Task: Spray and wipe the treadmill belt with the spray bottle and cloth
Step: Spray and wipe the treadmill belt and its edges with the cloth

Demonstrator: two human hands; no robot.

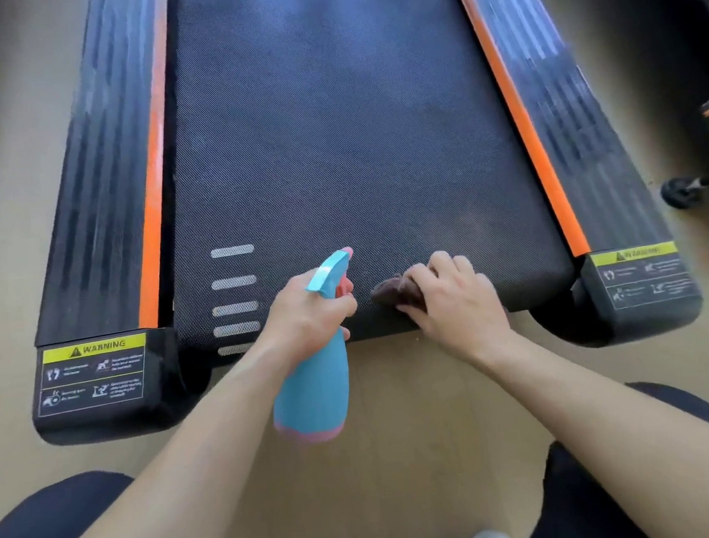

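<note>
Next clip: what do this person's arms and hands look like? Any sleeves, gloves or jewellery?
Both forearms are bare as far as the frame shows, with no sleeves in view. The left hand and right hand are ungloved; no watch, bracelet or ring shows. Dark trousers cover the knees below.

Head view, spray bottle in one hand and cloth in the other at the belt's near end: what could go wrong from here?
1. The spray bottle, gripped by the left hand, has its nozzle close to the right hand; a squirt may wet that hand instead of the belt.
2. The cloth is bunched small at the belt's near edge, so wiping could miss wide stretches.
</note>
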